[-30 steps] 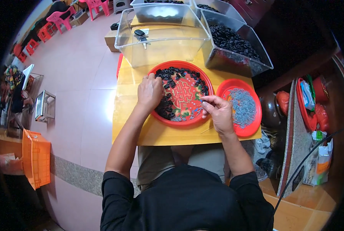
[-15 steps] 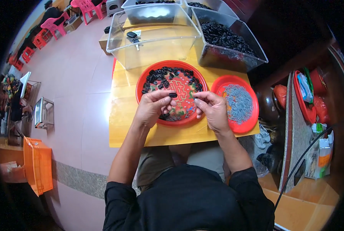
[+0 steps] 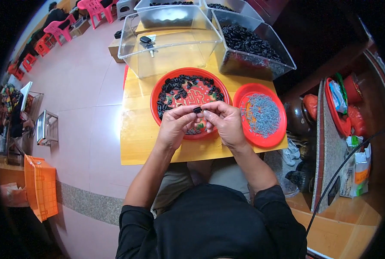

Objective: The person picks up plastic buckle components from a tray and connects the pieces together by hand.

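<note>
**Two bare hands meet over a red tray, one small black piece between them**

One person is seated at one yellow table, with two bare hands raised near its front edge. Two red dishes are there: a large round tray [image 3: 154,97] and, just to its right, a smaller plate [image 3: 268,141]. Beyond them stand four clear plastic bins [image 3: 166,51]; three contain black parts, and one has a car key [image 3: 145,39] showing in it.

The left hand [image 3: 174,129] pinches one black piece [image 3: 197,110] between thumb and index fingertip. The right hand [image 3: 229,125] brings its thumb and index close together at the piece's right end, touching it; whether they grip it or something tiny cannot be told.

The piece is small, dark and slightly shiny, held above the large tray, its outline partly covered by the fingers. Similar black pieces [image 3: 169,86], too many to count, crowd the tray's edge around a gold-patterned base. Countless thin grey pins [image 3: 263,116] are heaped on the plate.
</note>
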Motion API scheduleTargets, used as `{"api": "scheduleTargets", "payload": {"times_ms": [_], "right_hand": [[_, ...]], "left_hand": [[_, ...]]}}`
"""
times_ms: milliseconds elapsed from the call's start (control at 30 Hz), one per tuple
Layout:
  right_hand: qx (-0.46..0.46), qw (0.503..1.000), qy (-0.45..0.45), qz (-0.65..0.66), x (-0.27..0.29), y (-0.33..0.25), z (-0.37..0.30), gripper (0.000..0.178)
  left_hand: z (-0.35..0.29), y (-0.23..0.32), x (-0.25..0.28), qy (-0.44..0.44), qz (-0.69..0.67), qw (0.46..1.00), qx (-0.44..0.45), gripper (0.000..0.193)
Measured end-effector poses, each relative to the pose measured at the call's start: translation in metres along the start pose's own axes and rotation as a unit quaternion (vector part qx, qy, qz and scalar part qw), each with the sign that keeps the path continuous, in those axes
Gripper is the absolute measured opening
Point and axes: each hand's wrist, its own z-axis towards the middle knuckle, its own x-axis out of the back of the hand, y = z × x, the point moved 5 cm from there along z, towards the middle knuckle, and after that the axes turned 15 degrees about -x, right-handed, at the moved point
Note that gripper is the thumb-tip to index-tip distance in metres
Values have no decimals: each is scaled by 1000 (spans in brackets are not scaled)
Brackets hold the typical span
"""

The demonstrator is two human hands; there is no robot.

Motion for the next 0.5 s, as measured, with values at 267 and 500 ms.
{"api": "scheduleTargets", "payload": {"times_ms": [267, 500], "right_hand": [[15, 999, 13, -40, 0, 1, 3, 13], [-8, 1000, -10, 23, 0, 3, 3, 13]], "left_hand": [[0, 1, 2, 15, -27, 999, 9, 20], [-1, -11, 7, 24, -66, 997, 38, 24]]}}
